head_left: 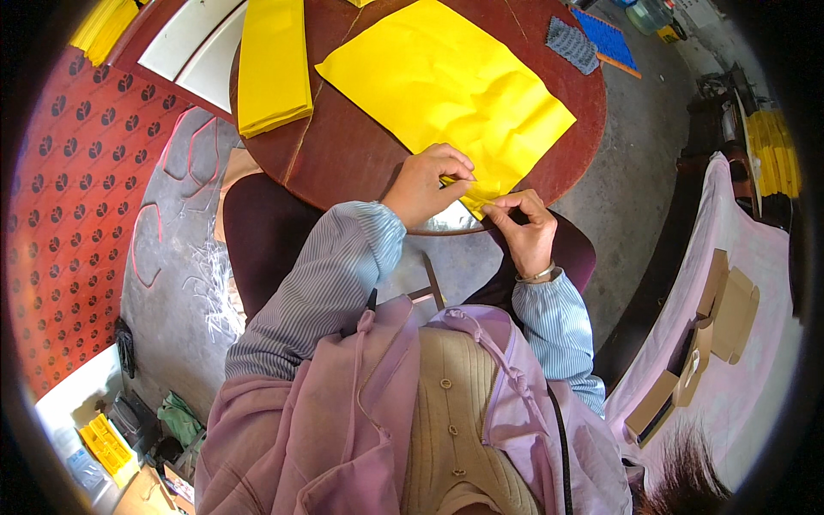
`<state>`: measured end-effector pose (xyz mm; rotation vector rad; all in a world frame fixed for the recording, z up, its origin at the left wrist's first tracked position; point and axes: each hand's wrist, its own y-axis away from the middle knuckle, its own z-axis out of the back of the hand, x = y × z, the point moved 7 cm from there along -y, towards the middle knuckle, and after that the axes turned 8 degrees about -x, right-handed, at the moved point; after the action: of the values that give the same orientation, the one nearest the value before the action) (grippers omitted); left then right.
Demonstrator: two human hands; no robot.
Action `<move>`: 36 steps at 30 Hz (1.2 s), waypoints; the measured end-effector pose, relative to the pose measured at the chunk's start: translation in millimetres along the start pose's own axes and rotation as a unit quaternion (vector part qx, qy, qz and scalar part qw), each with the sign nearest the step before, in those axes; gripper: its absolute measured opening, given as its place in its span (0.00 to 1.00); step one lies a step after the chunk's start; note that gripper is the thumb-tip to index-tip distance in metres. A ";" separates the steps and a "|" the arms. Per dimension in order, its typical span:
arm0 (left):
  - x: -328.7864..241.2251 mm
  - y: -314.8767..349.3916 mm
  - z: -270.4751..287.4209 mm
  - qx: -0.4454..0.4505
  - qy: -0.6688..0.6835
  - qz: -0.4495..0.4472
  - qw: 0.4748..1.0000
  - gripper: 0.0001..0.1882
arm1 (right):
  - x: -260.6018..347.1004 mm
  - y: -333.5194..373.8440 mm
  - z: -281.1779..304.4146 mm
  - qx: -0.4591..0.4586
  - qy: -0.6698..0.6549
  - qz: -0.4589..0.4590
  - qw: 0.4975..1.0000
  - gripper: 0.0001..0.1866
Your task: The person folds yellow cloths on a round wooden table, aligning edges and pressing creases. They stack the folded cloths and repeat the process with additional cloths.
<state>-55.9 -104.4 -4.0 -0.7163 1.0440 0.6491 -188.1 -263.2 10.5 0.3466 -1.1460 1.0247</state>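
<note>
A large yellow sheet (446,81), wrinkled on its right side, lies across the round table; whether it is paper or cloth I cannot tell. At its near corner, my left hand (427,182) pinches the edge with thumb and fingers. Just to the right and slightly nearer, my right hand (525,225) grips the gathered tip of that same corner, which hangs at the table's edge. Beyond my left hand, a thick stack of yellow sheets (275,69) rests on the table's left part.
The dark red round table (343,184) has a cracked top. On its far right lie a grey knitted cloth (572,45) and, past the rim, a blue board (607,41). Opened cardboard boxes (734,318) sit on a pale pink cloth (730,223) at right. A red patterned sheet (86,197) covers the left side.
</note>
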 end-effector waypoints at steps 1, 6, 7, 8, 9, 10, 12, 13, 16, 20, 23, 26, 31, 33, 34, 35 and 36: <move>-1.0 0.5 0.6 0.003 0.002 -0.007 1.000 0.07 | 0.3 -0.2 0.4 -0.004 0.009 0.005 1.000 0.08; -8.1 3.1 -1.4 -0.004 -0.023 -0.049 0.999 0.08 | 0.2 0.3 -0.7 -0.001 0.005 0.005 1.000 0.09; -5.9 2.4 -1.9 -0.013 -0.019 -0.030 0.999 0.08 | 0.4 0.7 -0.3 -0.006 0.007 0.002 1.000 0.09; -4.0 1.8 -3.0 -0.023 -0.015 -0.012 1.000 0.08 | 0.3 1.1 0.0 -0.009 0.002 -0.005 1.000 0.09; -1.3 1.1 -3.4 -0.028 -0.013 0.008 0.999 0.08 | 0.0 1.3 0.3 -0.012 -0.014 -0.017 1.000 0.10; 0.0 0.6 -3.8 -0.030 -0.002 0.018 0.999 0.08 | 4.6 1.5 0.6 -0.011 0.007 0.009 1.000 0.09; 4.2 -0.1 -4.5 -0.026 0.014 0.047 0.998 0.07 | 12.5 2.2 0.9 -0.005 0.025 0.050 0.998 0.09; 3.6 -0.4 -4.4 -0.024 0.017 0.042 0.999 0.07 | 16.5 1.4 0.9 -0.003 0.038 0.074 0.997 0.08; 3.1 -0.4 -2.9 -0.020 0.021 0.035 0.999 0.06 | 22.8 0.2 0.1 0.013 0.059 0.112 0.992 0.08; 3.7 -0.4 -2.5 -0.010 0.022 0.030 0.999 0.06 | 17.9 -0.4 0.6 0.015 0.044 0.076 0.996 0.07; 3.9 -1.0 -1.9 -0.004 0.021 0.024 0.999 0.06 | 13.2 -0.7 0.3 0.011 0.034 0.052 0.998 0.07; 1.8 -1.2 -0.1 0.001 0.013 0.001 1.000 0.06 | 8.7 -0.8 0.3 0.008 0.026 0.033 0.999 0.07; -3.7 2.1 -0.5 0.011 -0.017 -0.040 0.999 0.08 | 3.4 0.2 -0.3 0.003 0.021 0.015 1.000 0.07; -6.1 2.2 -1.9 -0.006 -0.027 -0.052 0.998 0.09 | 3.8 0.9 -1.0 0.005 0.021 0.019 1.000 0.07; -5.6 2.1 -2.1 -0.013 -0.026 -0.046 0.999 0.09 | 3.6 1.6 -0.8 -0.001 0.018 0.014 1.000 0.07; -5.2 1.6 -2.6 -0.021 -0.024 -0.040 0.999 0.09 | 3.3 2.1 -0.5 -0.007 0.008 0.006 1.000 0.07; -5.0 1.3 -3.0 -0.028 -0.022 -0.034 0.999 0.09 | 2.8 2.7 0.0 -0.011 -0.011 -0.008 1.000 0.07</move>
<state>-60.3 -106.6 -0.6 -0.7801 0.9604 0.6344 -190.2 -260.4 12.3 0.3501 -1.1719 0.9966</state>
